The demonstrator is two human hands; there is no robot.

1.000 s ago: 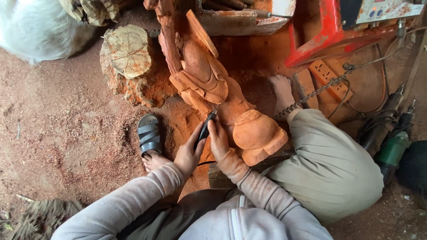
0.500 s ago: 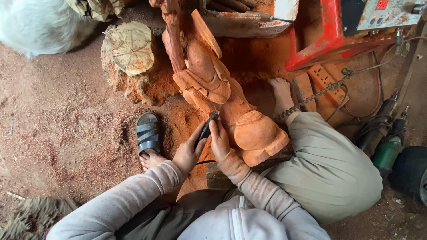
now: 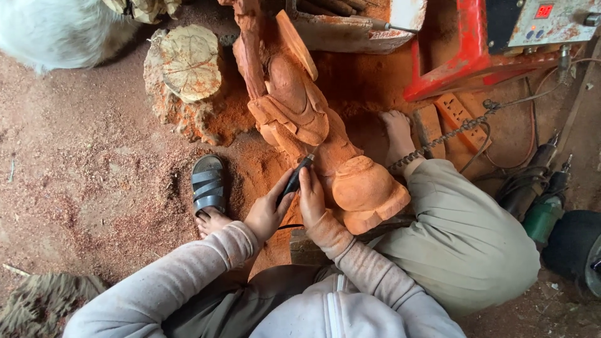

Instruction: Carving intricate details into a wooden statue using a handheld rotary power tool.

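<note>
Down on the sawdust-strewn floor [image 3: 81,169], both hands meet at one slim black rotary tool [image 3: 296,177]. The left hand [image 3: 268,213] has its grip clamped round the tool's lower shaft, thumb on top, fingers curled beneath. The right hand [image 3: 311,197] lies just beside it, fingers pressed along the tool and against the reddish wooden carved figure [image 3: 300,119]; whether its grip closes round the tool cannot be told, though it touches both. The tool's tip points up and away from the hands, meeting the carving's side just above the rounded base [image 3: 366,191], which lies immediately right of the right hand. A black cord runs back from under the left hand.

Left of the left hand, a foot in a grey strapped sandal [image 3: 208,184] rests on the floor. Beyond the carving, well past the hands, stands a cut tree stump [image 3: 188,62]. Further right, a bare foot [image 3: 399,131] touches a metal chain [image 3: 438,141], with a red machine frame [image 3: 469,62] behind and green power tools [image 3: 544,209] at the far right.
</note>
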